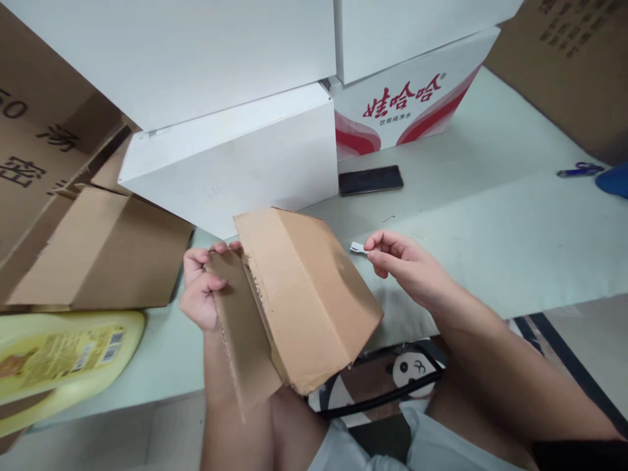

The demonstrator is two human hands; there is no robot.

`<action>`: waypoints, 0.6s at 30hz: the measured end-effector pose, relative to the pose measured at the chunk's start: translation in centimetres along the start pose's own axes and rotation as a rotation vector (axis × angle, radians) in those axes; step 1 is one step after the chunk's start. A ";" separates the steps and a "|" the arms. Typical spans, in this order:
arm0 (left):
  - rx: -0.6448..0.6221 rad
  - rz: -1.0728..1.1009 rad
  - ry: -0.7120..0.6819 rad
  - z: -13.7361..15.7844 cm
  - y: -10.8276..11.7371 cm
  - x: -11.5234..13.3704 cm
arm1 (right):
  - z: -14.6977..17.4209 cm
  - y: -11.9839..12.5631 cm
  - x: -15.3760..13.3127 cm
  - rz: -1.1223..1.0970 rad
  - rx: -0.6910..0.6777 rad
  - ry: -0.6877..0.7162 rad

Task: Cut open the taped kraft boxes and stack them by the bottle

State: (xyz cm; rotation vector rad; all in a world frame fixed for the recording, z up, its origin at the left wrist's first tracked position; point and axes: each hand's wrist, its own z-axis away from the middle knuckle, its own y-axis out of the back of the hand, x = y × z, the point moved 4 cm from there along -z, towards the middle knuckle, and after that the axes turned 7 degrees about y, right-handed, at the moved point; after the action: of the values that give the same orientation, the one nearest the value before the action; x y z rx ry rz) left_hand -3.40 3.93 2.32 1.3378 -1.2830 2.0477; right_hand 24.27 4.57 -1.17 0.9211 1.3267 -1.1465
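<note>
A brown cardboard box (309,281) with rough, torn edges is held tilted in front of me, its near end over my lap. My left hand (205,288) is closed on its opened flap (245,327), thumb on the near face and fingertips over the top edge. To the right of the box, apart from it, my right hand (400,258) pinches a small flat white piece (358,248) between thumb and fingers. Only the tip of that piece shows, so its exact kind is unclear.
White boxes (235,176) stand along the back, with a black phone (371,180) before them. At left are brown cartons (118,248) and a yellow jug (83,353). Blue-handled scissors (581,171) lie far right on the pale green tabletop (515,216).
</note>
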 end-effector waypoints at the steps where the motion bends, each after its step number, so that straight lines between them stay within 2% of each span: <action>1: 0.000 -0.001 -0.004 0.0 0.0 0.0 | 0.0 0.0 0.0 0.000 -0.001 0.002; 14: -0.047 0.040 -0.018 0.0 0.1 -1.1 | 0.0 -1.1 0.8 0.005 -0.085 -0.040; 18: -0.079 0.021 0.057 0.3 -0.4 -1.8 | -0.1 -1.1 1.1 0.003 -0.095 -0.065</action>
State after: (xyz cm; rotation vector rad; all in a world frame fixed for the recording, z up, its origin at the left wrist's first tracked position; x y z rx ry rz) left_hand -2.12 4.16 1.03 1.2279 -1.3434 2.0125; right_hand 23.03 4.32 -2.18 0.8100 1.3154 -1.0923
